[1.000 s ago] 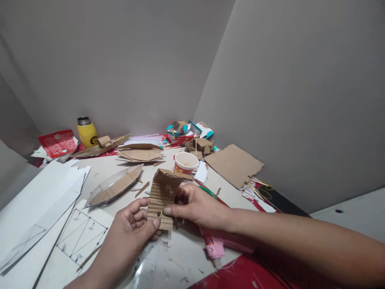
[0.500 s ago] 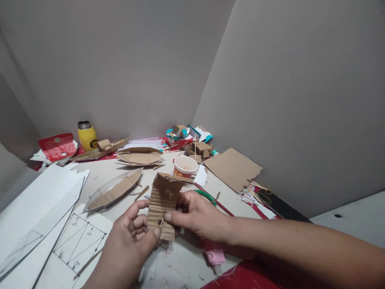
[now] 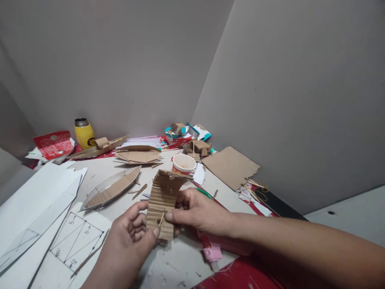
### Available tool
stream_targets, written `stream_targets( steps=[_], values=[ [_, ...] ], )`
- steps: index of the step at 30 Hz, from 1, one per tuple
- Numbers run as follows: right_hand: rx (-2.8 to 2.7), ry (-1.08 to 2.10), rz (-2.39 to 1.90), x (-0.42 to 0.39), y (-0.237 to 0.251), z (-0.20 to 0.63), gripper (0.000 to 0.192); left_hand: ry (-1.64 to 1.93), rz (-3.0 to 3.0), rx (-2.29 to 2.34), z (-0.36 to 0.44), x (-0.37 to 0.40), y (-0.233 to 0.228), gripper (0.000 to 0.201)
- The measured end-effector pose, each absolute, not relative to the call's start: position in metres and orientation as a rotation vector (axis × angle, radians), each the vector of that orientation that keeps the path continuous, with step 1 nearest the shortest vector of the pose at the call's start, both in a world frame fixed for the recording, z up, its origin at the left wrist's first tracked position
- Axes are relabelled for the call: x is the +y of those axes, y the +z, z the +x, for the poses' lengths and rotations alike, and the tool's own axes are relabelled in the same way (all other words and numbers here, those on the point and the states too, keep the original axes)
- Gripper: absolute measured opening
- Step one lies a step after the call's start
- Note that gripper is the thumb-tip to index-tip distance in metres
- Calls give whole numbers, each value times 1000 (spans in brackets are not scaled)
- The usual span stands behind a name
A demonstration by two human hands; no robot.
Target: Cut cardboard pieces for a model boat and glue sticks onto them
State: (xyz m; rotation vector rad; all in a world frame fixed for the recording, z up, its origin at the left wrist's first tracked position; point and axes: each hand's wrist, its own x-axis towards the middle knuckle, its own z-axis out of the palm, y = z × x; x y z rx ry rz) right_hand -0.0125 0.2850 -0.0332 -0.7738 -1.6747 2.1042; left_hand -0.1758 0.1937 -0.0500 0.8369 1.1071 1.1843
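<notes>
Between my hands is a bent piece of corrugated cardboard (image 3: 164, 192), its ridges facing me and its top folded over. A short wooden stick (image 3: 161, 219) lies across a small dark hole in its lower part. My left hand (image 3: 135, 228) grips the cardboard's left edge, the thumb on the lower end of the stick. From the right, my right hand (image 3: 192, 210) pinches the cardboard, its thumb at the stick's upper end. The fingers behind the cardboard are partly hidden. Below my right forearm lies a pink glue gun (image 3: 213, 251), mostly covered.
Left of the hands lies a boat-shaped cardboard piece (image 3: 112, 188), with another cardboard boat (image 3: 138, 154) behind. A paper cup (image 3: 183, 163) and a flat cardboard sheet (image 3: 231, 166) stand beyond. Drawn paper (image 3: 76, 237) lies front left; a yellow bottle (image 3: 84, 134) is at the back.
The view has shifted slightly. Both hands keep hold of the cardboard, which has tilted a little, and the thumbs stay on the stick.
</notes>
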Motion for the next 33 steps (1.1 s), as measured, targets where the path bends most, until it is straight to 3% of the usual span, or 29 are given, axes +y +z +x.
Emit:
stream_targets(
  steps=[5,18,31,33],
  values=[
    [-1671,2083,-797,282,-35,-14,33,1198,829,1045,-174,192,-49,40],
    [-1691,2038,-772,283,-29,-12,41,1172,923,1131,-173,192,-45,39],
    [-1884,1755,-741,283,-31,-10,33,1189,1021,1368,-172,189,-48,38],
    [-1947,1754,-717,284,-32,-10,24,1177,1039,1388,-172,189,-47,38]
  ],
)
